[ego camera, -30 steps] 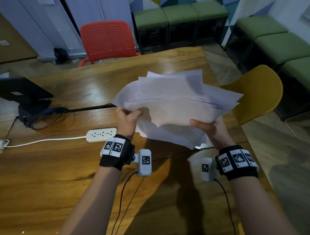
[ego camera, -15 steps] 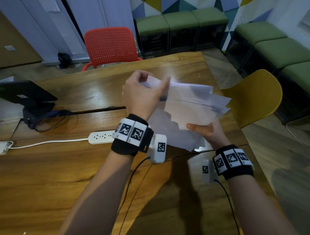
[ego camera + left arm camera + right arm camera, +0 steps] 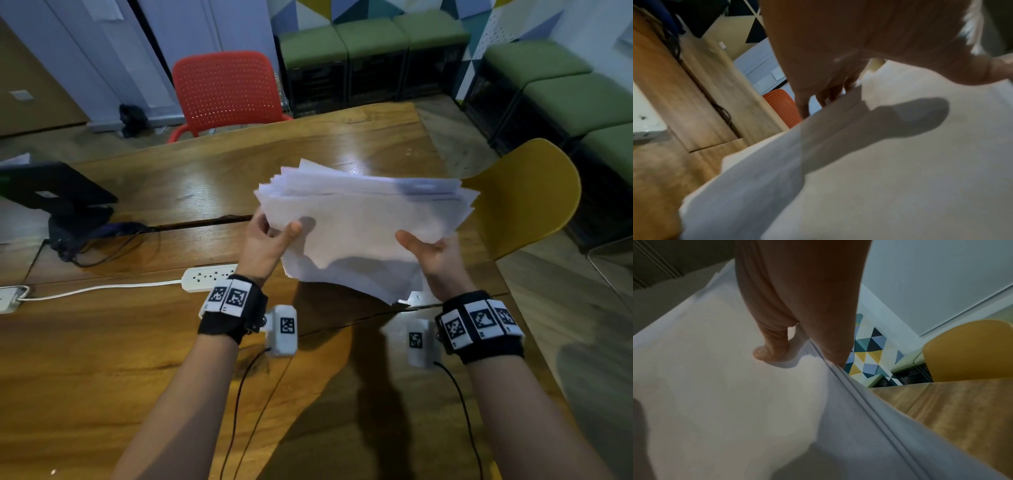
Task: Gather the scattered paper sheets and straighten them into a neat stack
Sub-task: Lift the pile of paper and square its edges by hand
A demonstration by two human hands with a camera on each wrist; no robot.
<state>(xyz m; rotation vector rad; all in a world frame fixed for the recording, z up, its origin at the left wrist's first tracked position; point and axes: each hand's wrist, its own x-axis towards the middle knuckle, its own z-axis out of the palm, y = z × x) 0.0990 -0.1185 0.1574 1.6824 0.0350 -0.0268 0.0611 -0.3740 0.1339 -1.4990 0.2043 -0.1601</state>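
Loose stack of white paper sheets [image 3: 363,226]: centre of the head view, held in the air above the brown wooden table [image 3: 102,359], edges fanned and uneven. Left hand [image 3: 265,245]: grips the stack's left edge, thumb on top, fingers beneath. Right hand [image 3: 435,255]: grips the right edge, thumb on top. White power strip [image 3: 209,277]: left of centre, on the table. Red perforated chair [image 3: 226,90]: upper centre. Yellow chair [image 3: 527,195]: right.
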